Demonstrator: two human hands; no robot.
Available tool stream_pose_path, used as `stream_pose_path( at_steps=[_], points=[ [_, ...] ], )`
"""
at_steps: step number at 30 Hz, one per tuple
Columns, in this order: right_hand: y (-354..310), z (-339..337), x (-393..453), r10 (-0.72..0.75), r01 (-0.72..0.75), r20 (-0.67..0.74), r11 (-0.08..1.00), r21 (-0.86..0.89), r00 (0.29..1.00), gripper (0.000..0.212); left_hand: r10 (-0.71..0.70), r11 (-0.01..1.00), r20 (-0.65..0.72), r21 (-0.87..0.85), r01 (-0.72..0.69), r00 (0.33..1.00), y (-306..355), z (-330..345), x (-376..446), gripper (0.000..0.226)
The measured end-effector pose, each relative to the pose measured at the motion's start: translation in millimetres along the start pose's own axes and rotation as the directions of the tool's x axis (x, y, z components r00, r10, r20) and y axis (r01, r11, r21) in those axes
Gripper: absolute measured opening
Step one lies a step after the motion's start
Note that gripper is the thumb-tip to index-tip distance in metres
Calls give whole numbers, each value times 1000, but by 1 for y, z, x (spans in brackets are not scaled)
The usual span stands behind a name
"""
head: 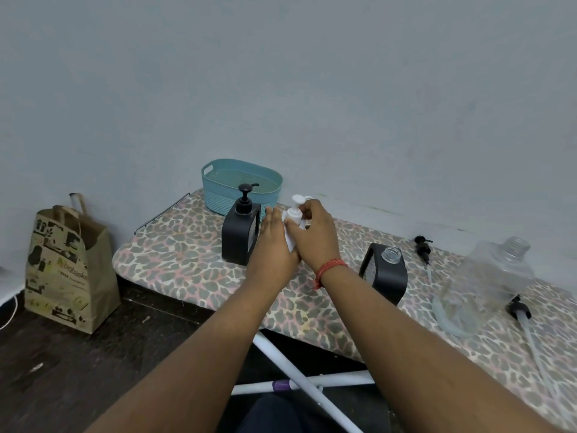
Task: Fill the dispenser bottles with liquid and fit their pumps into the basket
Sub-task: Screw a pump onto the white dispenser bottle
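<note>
Hands meet over a white dispenser bottle standing near the middle of the table, which wears a leopard-print cover. The left hand lies against the bottle's side with fingers mostly straight; whether they wrap it is hard to tell from behind. The right hand, a red thread at its wrist, has its fingers curled round the white pump seated at the bottle's top. Just left stands a black dispenser bottle with its black pump fitted. Behind both, by the wall, sits the teal basket. To the right a second black bottle stands open-necked, with a loose black pump lying beyond it, then a large clear jug and another loose pump. A paper bag stands on the floor at left.
</note>
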State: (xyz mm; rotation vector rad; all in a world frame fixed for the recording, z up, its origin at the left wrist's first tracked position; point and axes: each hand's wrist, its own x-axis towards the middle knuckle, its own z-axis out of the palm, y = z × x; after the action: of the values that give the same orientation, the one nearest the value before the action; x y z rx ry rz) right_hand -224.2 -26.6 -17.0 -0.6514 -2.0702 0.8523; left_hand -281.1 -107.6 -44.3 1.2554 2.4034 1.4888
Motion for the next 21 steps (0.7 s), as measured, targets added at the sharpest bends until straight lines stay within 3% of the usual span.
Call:
stream_pose_path(
  at_steps=[4, 9, 18, 21],
  points=[
    [0, -1, 1, 9, -10, 29, 999, 39, 1000, 28, 9, 999, -19, 32, -8, 1000, -1, 1, -2, 82],
    [0, -2, 5, 39, -32, 106, 997, -64, 994, 27, 3, 998, -38, 61, 0, 999, -3, 3, -3, 85],
    [2, 4, -8, 102, -98, -91, 994, 45, 991, 32, -26, 994, -15, 102, 27, 1000, -2, 2, -4, 88],
    [0, 4, -6, 118, -112, -45, 986, 120, 992, 42, -35, 994, -11, 104, 36, 999, -2, 2, -4, 87]
  ],
)
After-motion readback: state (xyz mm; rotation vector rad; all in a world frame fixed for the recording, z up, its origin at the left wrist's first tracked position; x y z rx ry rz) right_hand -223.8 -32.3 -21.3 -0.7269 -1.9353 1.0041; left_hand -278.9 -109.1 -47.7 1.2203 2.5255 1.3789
